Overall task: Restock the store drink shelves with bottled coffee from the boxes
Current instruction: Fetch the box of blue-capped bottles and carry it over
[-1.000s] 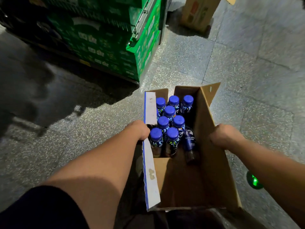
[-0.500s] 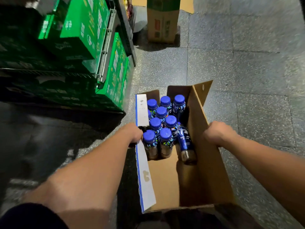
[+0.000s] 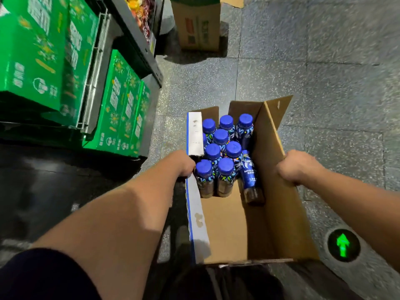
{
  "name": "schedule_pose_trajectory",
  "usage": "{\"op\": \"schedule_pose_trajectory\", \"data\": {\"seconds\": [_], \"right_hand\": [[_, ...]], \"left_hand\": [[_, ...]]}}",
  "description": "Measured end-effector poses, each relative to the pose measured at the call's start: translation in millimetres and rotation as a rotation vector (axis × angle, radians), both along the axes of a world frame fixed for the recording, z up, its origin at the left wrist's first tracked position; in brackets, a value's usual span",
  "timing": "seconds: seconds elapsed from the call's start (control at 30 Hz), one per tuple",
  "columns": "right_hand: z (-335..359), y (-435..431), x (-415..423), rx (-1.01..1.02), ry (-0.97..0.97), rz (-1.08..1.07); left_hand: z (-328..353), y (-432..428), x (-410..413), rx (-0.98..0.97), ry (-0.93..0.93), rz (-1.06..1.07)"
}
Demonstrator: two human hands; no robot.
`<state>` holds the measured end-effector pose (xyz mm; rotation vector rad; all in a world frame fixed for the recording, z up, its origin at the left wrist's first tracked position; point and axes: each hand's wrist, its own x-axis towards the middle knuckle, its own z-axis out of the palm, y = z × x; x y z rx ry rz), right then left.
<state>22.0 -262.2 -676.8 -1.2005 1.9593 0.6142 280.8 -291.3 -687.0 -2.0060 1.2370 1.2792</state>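
Observation:
I carry an open cardboard box (image 3: 279,213) in front of me, above the floor. My left hand (image 3: 184,163) grips its left wall by the white, blue-edged flap. My right hand (image 3: 296,167) grips the top of its right wall. Several coffee bottles (image 3: 220,137) with blue caps and blue patterned labels stand upright in the far half of the box. One more bottle (image 3: 249,176) leans tilted against the right wall. The near half of the box floor is bare cardboard.
Green cartons (image 3: 121,105) fill a low dark shelf unit (image 3: 134,53) on the left. Another cardboard box (image 3: 198,24) stands on the grey speckled floor straight ahead. A round green arrow marker (image 3: 343,245) glows on the floor at lower right.
The view has swung along the aisle: the green cartons and shelf have shifted left and closer, and the far box is nearer. Both hands keep the same grip on the carried box.

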Motion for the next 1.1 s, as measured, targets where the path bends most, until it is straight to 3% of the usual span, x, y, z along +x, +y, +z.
{"op": "schedule_pose_trajectory", "data": {"seconds": [0.27,0.37,0.5,0.83,1.1], "right_hand": [[-8.4,-92.0,-41.7,-0.043,0.087,-0.061],[-2.6,-121.2,-44.0,-0.063,0.069,-0.162],[5.4,-164.0,-48.7,-0.071,0.065,-0.236],[5.3,-266.7,-103.7,-0.091,0.035,-0.269],[-0.6,-352.2,-182.3,-0.077,0.029,-0.185]], "left_hand": [[-3.6,-100.6,-45.4,-0.055,0.042,-0.082],[-1.6,-150.1,-50.8,-0.042,-0.002,-0.25],[7.8,-212.6,-60.5,-0.043,0.02,-0.299],[21.2,-335.8,-119.6,-0.046,-0.025,-0.591],[11.4,-400.4,-194.7,-0.034,-0.023,-0.522]]}}
